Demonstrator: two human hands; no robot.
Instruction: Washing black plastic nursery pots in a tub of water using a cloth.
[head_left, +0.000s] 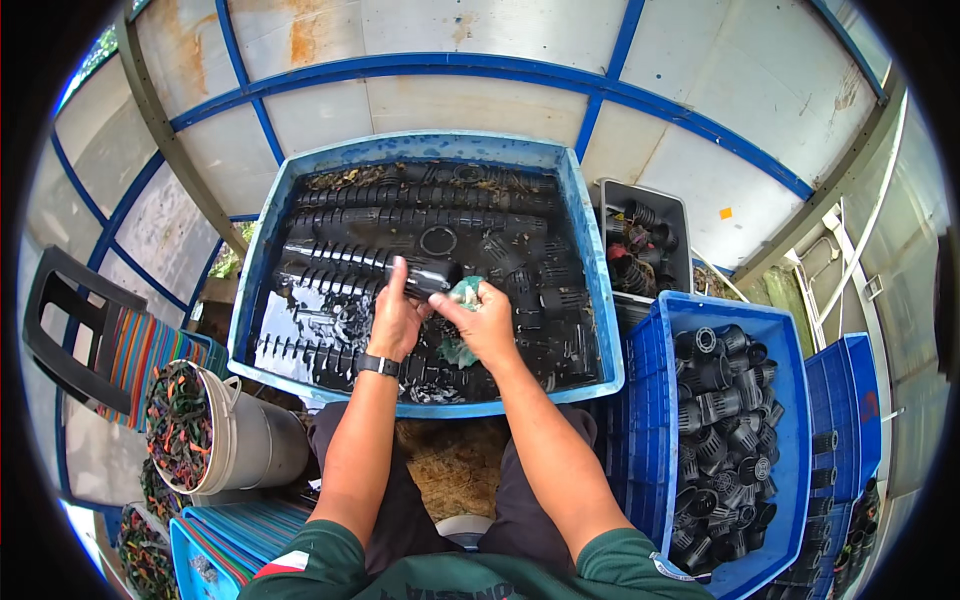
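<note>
Above a blue plastic tub (611, 330) of dark water, my left hand (399, 319) holds a wet black plastic net pot (420, 276). Green scrubbing mesh (469, 291) is gripped in my right hand (484, 322), close against the pot's open end. Some of the mesh hangs below the fingers. Rows of nested black net pots (420, 219) lie half sunk in the tub, with loose single pots (562, 300) on the right. A black ring-shaped rim (438, 241) shows near the tub's middle. Wet plant debris (345, 178) floats along the far side.
To the right stands a blue crate (799, 450) heaped with black net pots (727, 427). Behind it is a grey bin (682, 225) with pots and debris. A white bucket (262, 435) of coloured strips and a striped chair (127, 360) stand left. Blue-framed panels (480, 105) rise behind.
</note>
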